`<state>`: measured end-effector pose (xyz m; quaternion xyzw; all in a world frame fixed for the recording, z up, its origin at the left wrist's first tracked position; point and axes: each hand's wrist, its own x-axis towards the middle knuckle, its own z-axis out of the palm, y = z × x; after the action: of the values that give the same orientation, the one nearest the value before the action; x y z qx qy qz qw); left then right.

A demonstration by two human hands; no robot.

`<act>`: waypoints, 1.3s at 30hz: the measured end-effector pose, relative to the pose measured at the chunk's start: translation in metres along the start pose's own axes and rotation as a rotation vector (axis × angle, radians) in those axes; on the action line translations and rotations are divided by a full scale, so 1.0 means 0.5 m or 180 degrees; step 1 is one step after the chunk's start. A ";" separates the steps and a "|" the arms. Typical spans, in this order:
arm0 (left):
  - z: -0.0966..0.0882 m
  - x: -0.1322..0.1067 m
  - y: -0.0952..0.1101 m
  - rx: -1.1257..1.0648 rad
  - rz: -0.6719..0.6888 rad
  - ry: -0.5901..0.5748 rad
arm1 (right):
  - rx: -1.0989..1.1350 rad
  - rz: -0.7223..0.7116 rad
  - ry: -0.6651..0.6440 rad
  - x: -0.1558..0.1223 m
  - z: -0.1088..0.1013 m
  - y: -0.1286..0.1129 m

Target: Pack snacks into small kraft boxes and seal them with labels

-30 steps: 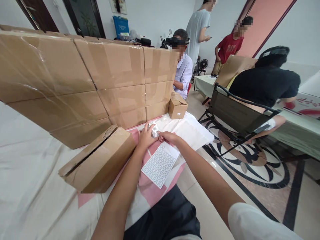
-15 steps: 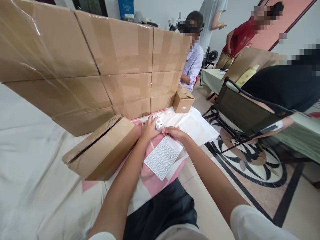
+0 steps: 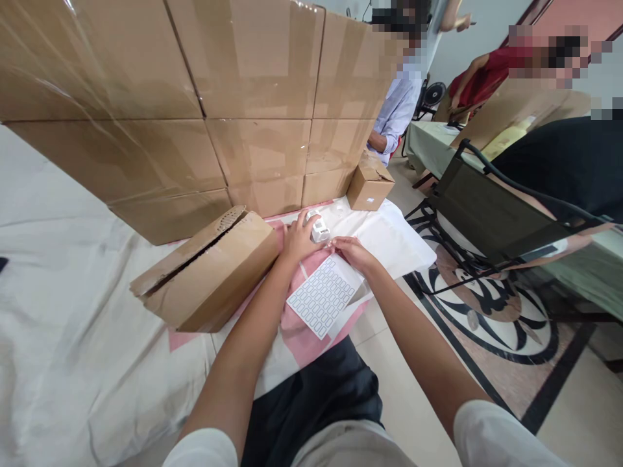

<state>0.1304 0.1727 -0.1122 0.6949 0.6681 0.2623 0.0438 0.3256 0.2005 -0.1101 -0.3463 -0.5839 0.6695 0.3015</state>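
Observation:
My left hand (image 3: 296, 239) is closed around a small white device (image 3: 320, 229), held just above the table. My right hand (image 3: 354, 251) rests at the top edge of a white sticker sheet (image 3: 324, 295) covered in several small labels; its fingertips are pinched together beside the device. The sheet lies on a pink and white cloth (image 3: 302, 331) at the table's near edge. An open brown carton (image 3: 209, 272) lies on its side just left of my left hand.
A wall of taped cardboard boxes (image 3: 195, 110) stands behind the work spot. A small sealed box (image 3: 370, 185) sits at the far right of the table. A folding chair (image 3: 491, 214) stands to the right, and other people sit and stand beyond it.
The view has tilted down and closer to the table. My hands keep the same hold on the device and sheet, with little movement between them.

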 end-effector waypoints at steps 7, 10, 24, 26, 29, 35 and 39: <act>-0.010 0.002 0.001 -0.0059 -0.0041 -0.0159 | -0.0434 0.0152 0.0626 0.013 0.020 0.005; -0.007 0.002 0.001 -0.0052 -0.0023 -0.0093 | -0.0588 0.0057 0.0980 0.028 0.041 0.020; -0.005 0.005 -0.002 -0.0082 -0.0011 -0.0088 | -0.0485 -0.0457 0.0811 -0.014 0.053 0.012; -0.005 0.005 -0.002 -0.0087 0.0001 -0.0078 | -0.0438 -0.0448 0.0819 -0.016 0.055 0.008; -0.004 0.004 -0.003 -0.0097 0.0003 -0.0076 | -0.0429 -0.0423 0.0855 -0.016 0.058 0.006; -0.005 0.004 -0.002 -0.0132 -0.0023 -0.0121 | -0.0490 -0.0457 0.0825 -0.016 0.058 0.007; -0.005 0.006 -0.002 -0.0117 -0.0016 -0.0138 | -0.0487 -0.0495 0.0810 -0.015 0.049 0.016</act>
<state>0.1283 0.1746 -0.1094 0.6978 0.6639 0.2594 0.0717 0.3097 0.1792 -0.1152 -0.4040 -0.6154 0.5485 0.3965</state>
